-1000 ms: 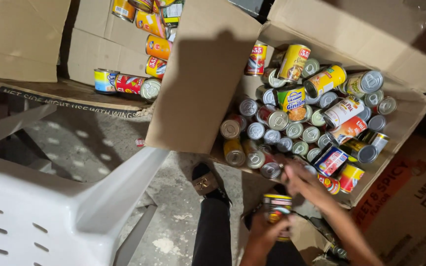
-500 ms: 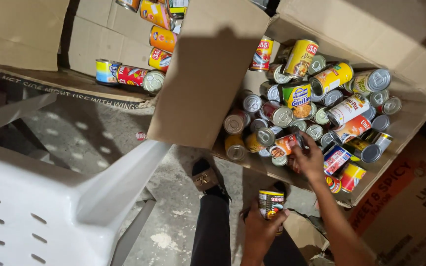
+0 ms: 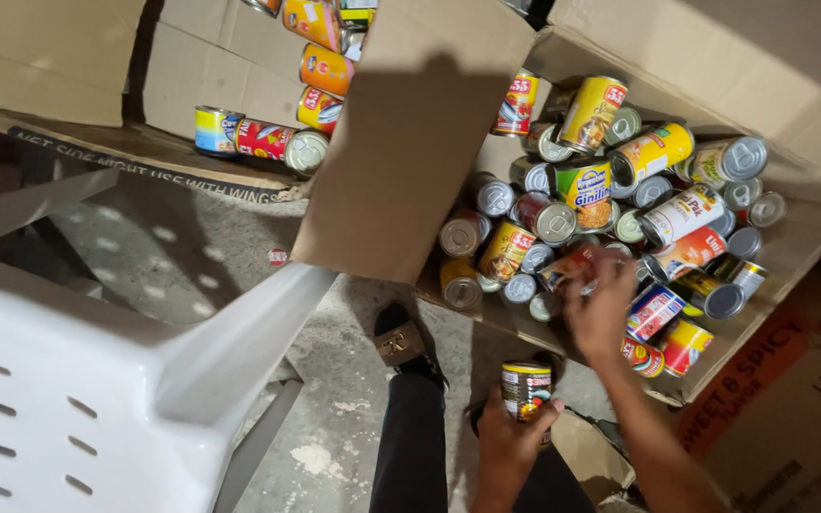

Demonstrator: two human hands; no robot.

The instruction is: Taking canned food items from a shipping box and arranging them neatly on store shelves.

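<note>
Left hand (image 3: 510, 442): fingers clenched around an upright dark can (image 3: 525, 389), held low above the floor (image 3: 334, 380), just in front of the box (image 3: 791, 256). Right hand (image 3: 601, 309): inside the box, fingers curled over a red-labelled can (image 3: 567, 268) among the heaped cans; firm grasp cannot be confirmed. White plastic chair (image 3: 78, 399) at left. Second box (image 3: 182, 95) behind, cans spilling out.

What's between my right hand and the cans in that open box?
Nothing visible. The right hand already reaches over the near edge of the cardboard box, its fingers on a red-labelled can in the pile. The left hand holds a dark can apart, lower down.
</note>
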